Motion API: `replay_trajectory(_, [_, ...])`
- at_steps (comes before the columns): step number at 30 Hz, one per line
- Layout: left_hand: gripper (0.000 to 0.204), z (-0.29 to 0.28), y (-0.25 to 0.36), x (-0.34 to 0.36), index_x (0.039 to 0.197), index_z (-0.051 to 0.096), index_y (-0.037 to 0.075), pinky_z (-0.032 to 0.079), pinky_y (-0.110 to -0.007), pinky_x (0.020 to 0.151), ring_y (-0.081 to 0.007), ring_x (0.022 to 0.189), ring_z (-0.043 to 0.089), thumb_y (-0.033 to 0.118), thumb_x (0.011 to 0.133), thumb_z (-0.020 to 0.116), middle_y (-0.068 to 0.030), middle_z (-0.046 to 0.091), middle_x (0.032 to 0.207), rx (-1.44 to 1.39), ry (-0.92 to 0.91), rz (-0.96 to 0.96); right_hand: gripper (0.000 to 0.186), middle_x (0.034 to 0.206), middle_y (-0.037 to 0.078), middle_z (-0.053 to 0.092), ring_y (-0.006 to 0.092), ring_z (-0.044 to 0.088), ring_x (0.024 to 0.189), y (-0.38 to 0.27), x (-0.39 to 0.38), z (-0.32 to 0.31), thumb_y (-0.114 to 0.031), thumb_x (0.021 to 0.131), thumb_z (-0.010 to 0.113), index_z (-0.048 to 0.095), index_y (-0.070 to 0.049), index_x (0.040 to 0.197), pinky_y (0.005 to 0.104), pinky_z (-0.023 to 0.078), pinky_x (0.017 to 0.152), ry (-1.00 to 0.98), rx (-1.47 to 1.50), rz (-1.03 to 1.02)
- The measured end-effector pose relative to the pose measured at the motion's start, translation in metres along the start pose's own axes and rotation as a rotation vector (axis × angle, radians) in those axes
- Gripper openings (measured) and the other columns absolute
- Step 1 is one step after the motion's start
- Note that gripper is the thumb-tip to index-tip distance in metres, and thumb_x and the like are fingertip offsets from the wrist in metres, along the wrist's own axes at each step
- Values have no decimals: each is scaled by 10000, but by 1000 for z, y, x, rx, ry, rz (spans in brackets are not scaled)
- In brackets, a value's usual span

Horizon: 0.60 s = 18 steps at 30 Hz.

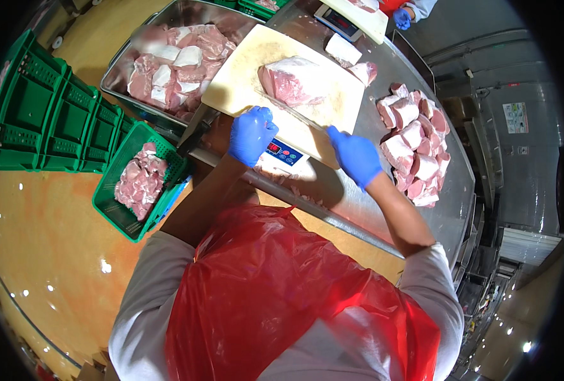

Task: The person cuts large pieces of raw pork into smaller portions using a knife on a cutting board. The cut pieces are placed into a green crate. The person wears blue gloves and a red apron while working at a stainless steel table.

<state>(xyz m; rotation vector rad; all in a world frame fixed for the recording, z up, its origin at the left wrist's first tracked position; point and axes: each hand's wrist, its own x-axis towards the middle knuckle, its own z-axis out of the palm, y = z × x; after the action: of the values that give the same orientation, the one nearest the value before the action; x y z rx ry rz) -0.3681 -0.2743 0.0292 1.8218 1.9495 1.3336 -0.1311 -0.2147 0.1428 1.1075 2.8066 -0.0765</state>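
A chunk of raw meat (292, 81) with a pale fat layer lies on the cream cutting board (240, 60). My right hand (356, 159), in a blue glove, is closed round a knife's handle at the board's near right edge. The knife's blade (294, 114) points up and left, along the near side of the meat. At the board's near left edge my left hand (251, 135), also gloved in blue, is curled into a fist; whatever it may hold is hidden. Between my hands, a scale's display panel (284, 153) shows below the board.
A metal tub (120, 73) of meat pieces stands left of the board. Cut meat (415, 143) is heaped on the steel table (364, 203) at right. Green crates (24, 108) and a green basket (113, 206) of trimmings are at left. Across the table, another person's gloved hand (402, 18) shows.
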Motion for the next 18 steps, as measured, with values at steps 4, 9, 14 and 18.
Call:
replay_trajectory(4, [135, -4, -3, -5, 715, 599, 55, 511, -391, 635, -301, 673, 596, 64, 710, 733, -121, 592, 700, -180, 87, -25, 215, 851, 245, 685, 438, 672, 757, -41, 69, 7, -259, 998, 493, 549, -77, 1099, 529, 530, 653, 22, 112, -59])
replay_trajectory(9, [37, -90, -51, -47, 810, 639, 44, 526, -359, 651, -281, 690, 633, 17, 792, 658, -117, 601, 756, -387, 314, -391, 228, 827, 251, 669, 448, 663, 746, -63, 58, 9, -199, 995, 550, 514, -39, 1154, 515, 517, 645, 315, 339, -14])
replay_trajectory(14, [370, -182, -248, -169, 1250, 606, 2, 516, -501, 890, -442, 1012, 643, 195, 934, 607, -292, 651, 1115, 692, -267, -650, 275, 715, 105, 661, 189, 647, 601, -20, -7, 13, -289, 1042, 553, 538, -17, 1075, 347, 499, 552, 456, 713, 246])
replay_trajectory(18, [401, -162, -155, -22, 1302, 574, -23, 493, -488, 963, -431, 1151, 607, 191, 964, 596, -273, 644, 1211, 371, -3, -165, 244, 721, 65, 630, 97, 567, 549, -5, -19, -3, -216, 1038, 563, 538, 7, 1135, 280, 460, 485, 502, 893, 447])
